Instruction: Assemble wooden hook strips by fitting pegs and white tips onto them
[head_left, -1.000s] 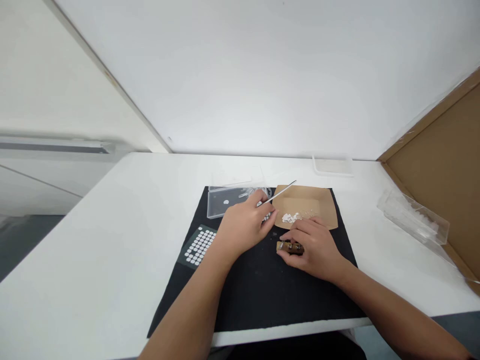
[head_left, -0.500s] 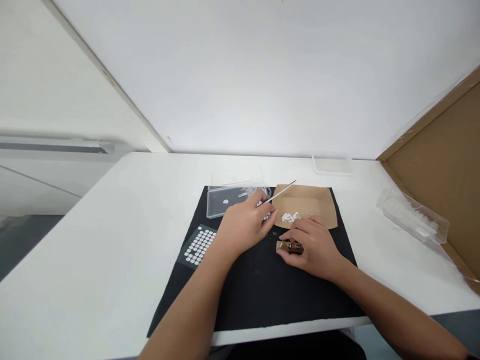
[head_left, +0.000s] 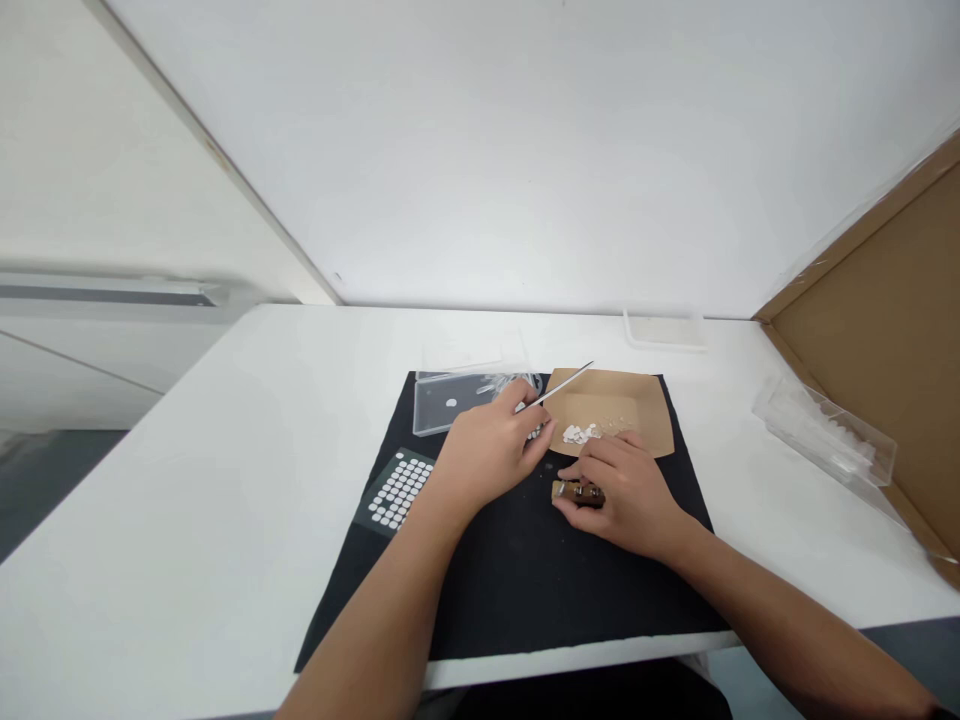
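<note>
White table (head_left: 187, 480), black mat (head_left: 525, 590) probably for contrast; at its twelve o'clock I see the left hand (head_left: 491, 440) curled around a slim rod (head_left: 562, 384); towards two, the right hand (head_left: 628, 492) pinches a brown block (head_left: 578, 493), apparently steadying it.

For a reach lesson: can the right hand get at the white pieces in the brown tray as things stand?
Probably yes: the right hand is near the brown tray, where the white pieces lie uncovered, but holding the brown object may hinder it.
</note>
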